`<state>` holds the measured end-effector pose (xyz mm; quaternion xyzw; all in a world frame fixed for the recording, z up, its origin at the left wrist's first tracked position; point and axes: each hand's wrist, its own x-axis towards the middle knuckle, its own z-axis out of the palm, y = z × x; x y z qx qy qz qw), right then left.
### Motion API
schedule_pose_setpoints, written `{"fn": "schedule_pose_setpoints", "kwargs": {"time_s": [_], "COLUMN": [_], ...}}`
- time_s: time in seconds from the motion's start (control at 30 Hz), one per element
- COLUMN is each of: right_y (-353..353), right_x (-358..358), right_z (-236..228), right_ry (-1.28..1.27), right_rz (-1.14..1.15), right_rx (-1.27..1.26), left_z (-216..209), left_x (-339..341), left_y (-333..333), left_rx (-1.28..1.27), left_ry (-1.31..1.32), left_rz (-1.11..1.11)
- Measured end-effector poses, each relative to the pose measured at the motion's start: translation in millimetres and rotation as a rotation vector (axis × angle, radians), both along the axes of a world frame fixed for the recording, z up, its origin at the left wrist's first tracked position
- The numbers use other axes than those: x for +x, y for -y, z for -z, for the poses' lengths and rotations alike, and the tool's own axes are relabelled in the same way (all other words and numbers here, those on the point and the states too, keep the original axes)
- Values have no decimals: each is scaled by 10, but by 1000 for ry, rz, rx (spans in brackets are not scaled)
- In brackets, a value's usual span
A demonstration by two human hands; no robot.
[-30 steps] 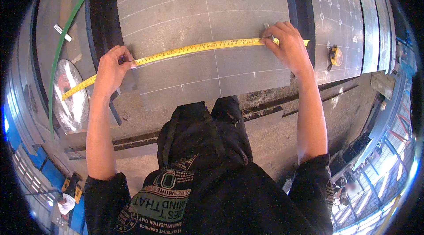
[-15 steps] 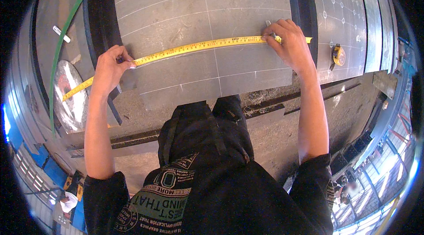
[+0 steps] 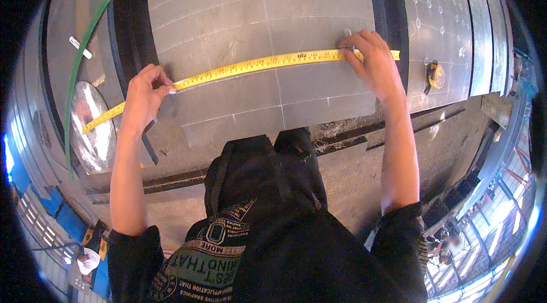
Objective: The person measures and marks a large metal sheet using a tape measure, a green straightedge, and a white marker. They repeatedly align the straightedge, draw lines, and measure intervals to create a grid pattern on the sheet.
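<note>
Both hands [image 3: 143, 97] [image 3: 373, 65] hold the yellow tape [image 3: 256, 65] (numerals along it).

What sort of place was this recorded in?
Most likely a metalworking shop: a large grey plate, apparently metal, is scribed with pale lines, a yellow measuring tape lies across it, and a neighboring plate bears rows of marked circles.

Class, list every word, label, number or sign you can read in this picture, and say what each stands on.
Printed or written text is not copied out here.
Yellow tape: small figures along its length; many blurred.
Shirt: upside-down lettering; larger words legible, smallest not.
Right plate: white mark near its right side; unreadable.
Tape case: any print too small.
White stick: dark marking too small.
</note>
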<state>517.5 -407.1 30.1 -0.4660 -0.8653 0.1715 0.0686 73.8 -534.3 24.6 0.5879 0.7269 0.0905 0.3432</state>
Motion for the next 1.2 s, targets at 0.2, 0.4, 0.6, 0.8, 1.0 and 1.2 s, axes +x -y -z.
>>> {"fn": "schedule_pose_setpoints", "kwargs": {"time_s": [0.2,0.4,0.6,0.8,1.0,1.2], "right_y": [420,920,905,895,885,879], "right_x": [-111,-262,-444,-495,-494,-474], "right_z": [-234,-59,23,97,101,131], "right_ry": [-216,-191,-203,-251,-269,-262], "right_rz": [422,656,638,677,695,701], "right_rx": [-229,-313,-214,-252,-281,-306], "left_z": [5,-34,6,20,30,-1], "left_x": [-20,6,-11,-1,-23,21], "left_y": [19,-26,-23,-30,-11,-33], "left_rx": [12,-1,-24,-25,-21,-17], "left_ry": [35,18,45,33,34,15], "left_rz": [-10,23,-3,11,12,26]}}
